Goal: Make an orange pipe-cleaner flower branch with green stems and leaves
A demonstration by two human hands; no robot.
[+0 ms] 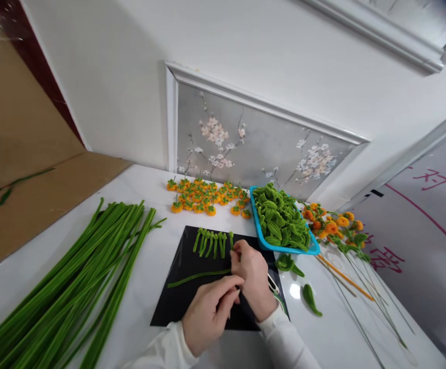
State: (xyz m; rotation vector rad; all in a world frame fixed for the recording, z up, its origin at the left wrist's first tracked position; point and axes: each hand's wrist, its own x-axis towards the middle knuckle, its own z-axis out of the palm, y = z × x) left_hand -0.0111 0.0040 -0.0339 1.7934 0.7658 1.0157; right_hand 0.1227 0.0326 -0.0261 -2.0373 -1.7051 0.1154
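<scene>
My right hand (251, 274) is closed, its fingertips at the lower end of a short green chenille stem piece (231, 238) with a knobbed top. My left hand (211, 310) is just below, thumb and forefinger pinched together; whatever lies between them is hidden. Both hands are over a black mat (180, 302). Several similar knobbed pieces (210, 241) lie in a row on it. A longer green chenille stem (197, 277) runs across the mat, its right end disappearing at my right hand. Partly hidden beside my right wrist lies a white-edged tool (272, 284).
Long green chenille stems (72, 271) lie in a bundle at left. Small orange flowers (199, 195) stand behind the mat. A blue basket (259, 230) holds green leaves (278, 218), with loose leaves (311, 300) nearby. Orange flowers on wire stems (334, 225) lie at right.
</scene>
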